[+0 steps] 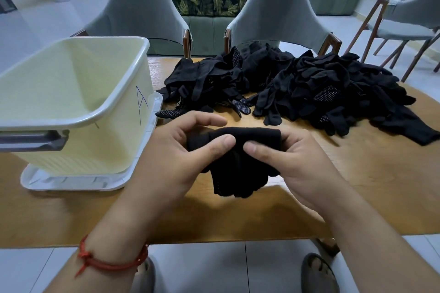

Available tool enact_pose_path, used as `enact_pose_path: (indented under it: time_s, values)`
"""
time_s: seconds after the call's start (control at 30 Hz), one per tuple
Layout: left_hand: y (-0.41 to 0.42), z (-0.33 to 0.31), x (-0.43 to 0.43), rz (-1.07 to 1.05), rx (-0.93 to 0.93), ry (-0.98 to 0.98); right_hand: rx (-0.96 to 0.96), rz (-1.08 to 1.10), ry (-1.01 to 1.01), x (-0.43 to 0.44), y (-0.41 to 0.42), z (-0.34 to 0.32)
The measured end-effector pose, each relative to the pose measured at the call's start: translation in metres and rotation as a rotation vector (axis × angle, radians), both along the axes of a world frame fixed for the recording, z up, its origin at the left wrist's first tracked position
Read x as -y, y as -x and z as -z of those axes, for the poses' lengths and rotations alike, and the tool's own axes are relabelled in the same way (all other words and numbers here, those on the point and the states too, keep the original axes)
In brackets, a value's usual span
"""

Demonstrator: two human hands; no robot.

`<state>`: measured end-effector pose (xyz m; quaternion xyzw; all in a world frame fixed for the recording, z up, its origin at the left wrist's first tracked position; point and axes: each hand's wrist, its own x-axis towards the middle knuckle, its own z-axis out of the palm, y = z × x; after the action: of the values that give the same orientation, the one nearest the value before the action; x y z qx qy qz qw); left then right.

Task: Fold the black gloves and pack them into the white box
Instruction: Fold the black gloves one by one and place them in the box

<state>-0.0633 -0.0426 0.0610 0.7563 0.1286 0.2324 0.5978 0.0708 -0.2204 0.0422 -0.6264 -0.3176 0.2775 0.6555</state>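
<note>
A folded black glove (240, 164) hangs between both my hands just above the wooden table (357, 185). My left hand (181, 150) pinches its left upper part with thumb on top. My right hand (292, 162) pinches the right upper part, thumb pressed next to the left thumb. The glove's fingers dangle down toward me. A large heap of loose black gloves (297, 88) lies behind, across the table's far right half. The white box (100, 112), marked with a blue "A", stands at the left, tilted and resting on its lid (78, 183); nothing shows inside it.
Two grey chairs (140, 9) stand at the table's far side, a third (409, 19) at the right. The table's near edge runs just below my wrists. My feet show under it on the tiled floor.
</note>
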Motion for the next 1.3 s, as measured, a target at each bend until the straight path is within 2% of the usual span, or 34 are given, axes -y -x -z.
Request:
enact_pose_path:
  time_s: [0.1,0.17,0.33,0.47,0.67,0.8,1.07,1.3]
  values:
    - [-0.003,0.004,-0.012,0.128,-0.146,0.355,-0.055,0.030,-0.015,-0.002,-0.001,0.000]
    - [-0.003,0.006,-0.016,0.182,-0.235,0.477,-0.063,0.038,-0.007,-0.003,0.000,0.000]
    - [-0.003,0.012,-0.015,0.133,-0.203,0.266,-0.048,0.043,0.061,-0.003,0.000,0.000]
    - [-0.004,0.012,-0.015,0.090,-0.178,0.183,-0.060,-0.056,0.130,0.003,-0.004,-0.004]
    - [-0.003,0.011,-0.011,0.182,-0.187,0.248,-0.092,-0.030,0.107,0.002,-0.005,-0.002]
    - [-0.003,0.012,-0.011,0.120,-0.185,0.205,-0.096,-0.067,0.132,0.001,-0.007,0.001]
    - [-0.001,0.017,-0.015,0.171,-0.232,0.127,-0.097,-0.068,0.158,0.002,-0.011,0.002]
    - [-0.006,0.021,-0.010,0.094,-0.106,0.030,-0.037,-0.042,0.214,-0.001,-0.008,0.003]
